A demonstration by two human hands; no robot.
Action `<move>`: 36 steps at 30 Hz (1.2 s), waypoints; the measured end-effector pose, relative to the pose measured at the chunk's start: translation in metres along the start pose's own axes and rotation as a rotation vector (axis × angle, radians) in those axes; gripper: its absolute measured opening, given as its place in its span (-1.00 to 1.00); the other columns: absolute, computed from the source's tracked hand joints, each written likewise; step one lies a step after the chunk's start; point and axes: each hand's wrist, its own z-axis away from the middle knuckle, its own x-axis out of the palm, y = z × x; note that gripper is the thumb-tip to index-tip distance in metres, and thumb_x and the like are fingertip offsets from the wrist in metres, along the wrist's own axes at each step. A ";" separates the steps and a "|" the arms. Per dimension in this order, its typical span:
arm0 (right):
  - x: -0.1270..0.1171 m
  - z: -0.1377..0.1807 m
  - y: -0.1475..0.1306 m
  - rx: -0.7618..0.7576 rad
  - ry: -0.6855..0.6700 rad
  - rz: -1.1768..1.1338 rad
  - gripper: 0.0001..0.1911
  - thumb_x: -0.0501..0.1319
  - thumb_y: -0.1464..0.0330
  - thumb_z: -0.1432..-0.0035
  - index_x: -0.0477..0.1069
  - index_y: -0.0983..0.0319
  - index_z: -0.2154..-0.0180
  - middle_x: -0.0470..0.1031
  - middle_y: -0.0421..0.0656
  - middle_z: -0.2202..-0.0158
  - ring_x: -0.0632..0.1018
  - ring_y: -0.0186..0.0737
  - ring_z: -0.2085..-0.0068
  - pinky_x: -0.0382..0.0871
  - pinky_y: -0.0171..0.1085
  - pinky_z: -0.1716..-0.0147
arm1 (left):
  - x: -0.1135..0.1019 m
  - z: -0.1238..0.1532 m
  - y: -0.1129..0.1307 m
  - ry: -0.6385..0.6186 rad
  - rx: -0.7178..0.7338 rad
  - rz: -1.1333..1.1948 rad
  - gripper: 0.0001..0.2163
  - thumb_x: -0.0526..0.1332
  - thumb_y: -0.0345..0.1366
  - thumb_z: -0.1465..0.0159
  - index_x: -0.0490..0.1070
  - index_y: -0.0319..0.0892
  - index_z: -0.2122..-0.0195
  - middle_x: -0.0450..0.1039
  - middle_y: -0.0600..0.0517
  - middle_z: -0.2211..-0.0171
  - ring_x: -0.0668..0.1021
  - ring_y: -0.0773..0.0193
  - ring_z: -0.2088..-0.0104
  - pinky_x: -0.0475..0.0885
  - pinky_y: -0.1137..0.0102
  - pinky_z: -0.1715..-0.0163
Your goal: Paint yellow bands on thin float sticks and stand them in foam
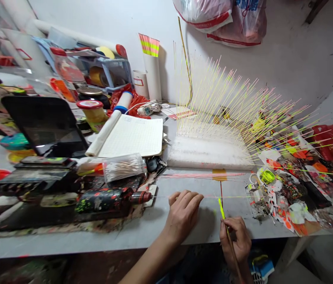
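The right hand (235, 240) pinches a thin yellow-tipped stick (222, 209) above the table (142, 245), the left hand (182, 213) lies loosely curled, and a slip could snap the stick.

Bench top (243, 211) around the hands (182, 215) lies open between the spattered bottle (101, 201) and paper scraps (284, 201).
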 end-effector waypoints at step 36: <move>0.011 -0.001 -0.010 -0.028 -0.039 -0.085 -0.79 0.19 0.55 -0.25 0.42 0.17 0.13 0.54 -0.19 0.34 0.52 -0.28 0.35 0.47 -0.29 0.36 | 0.000 0.001 0.000 0.025 -0.020 0.011 -0.85 0.12 -0.50 -0.35 0.41 -0.13 0.20 0.57 0.12 0.36 0.53 0.38 0.35 0.19 0.32 0.16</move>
